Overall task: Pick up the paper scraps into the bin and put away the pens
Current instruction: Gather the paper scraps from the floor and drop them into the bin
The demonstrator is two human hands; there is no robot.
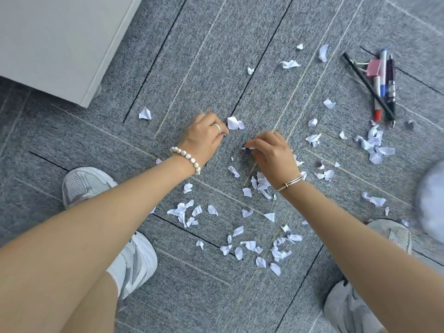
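On the grey carpet floor point(206, 68), torn white paper scraps point(252, 246) are scattered between two pale sneakers and outward to the right, so both arms are stretched forward and down to reach them. The left hand point(204, 138) is lowered beside a larger scrap point(234, 123), its fingers point(223, 131) curled; whether anything is pinched in them cannot be told. The right hand point(274, 155) is held low over the floor with its fingers bent round a thin white scrap point(247, 148), apparently so that pieces can be gathered before being carried off. Pens point(382, 85) lie bundled together with a pink binder clip point(373, 67) at upper right, well apart from both hands, untouched. A blurred pale round shape point(432, 200) at the right edge may be the bin, though this cannot be confirmed. Most scraps are judged uncollected.
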